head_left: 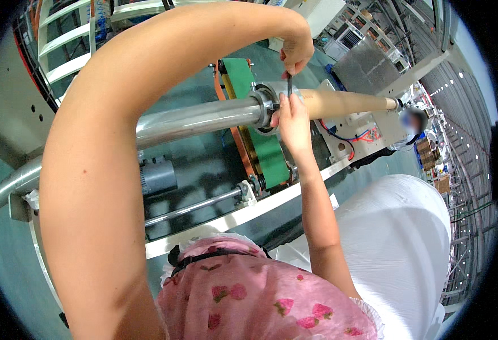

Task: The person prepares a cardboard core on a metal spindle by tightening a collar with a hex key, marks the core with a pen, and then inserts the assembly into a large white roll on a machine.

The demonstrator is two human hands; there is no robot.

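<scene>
Beside the collar (264, 107), on the shaft's (198, 122) end nearest the tube (345, 103), the bar (290, 85) is held by both hands: its far end is gripped in the curled left hand (298, 55), its near end pinched by the right hand's (294, 122) closed fingers. Whether its tip is seated cannot be told. Force is probably best applied smoothly from the far end, with the near end steadied.
</scene>
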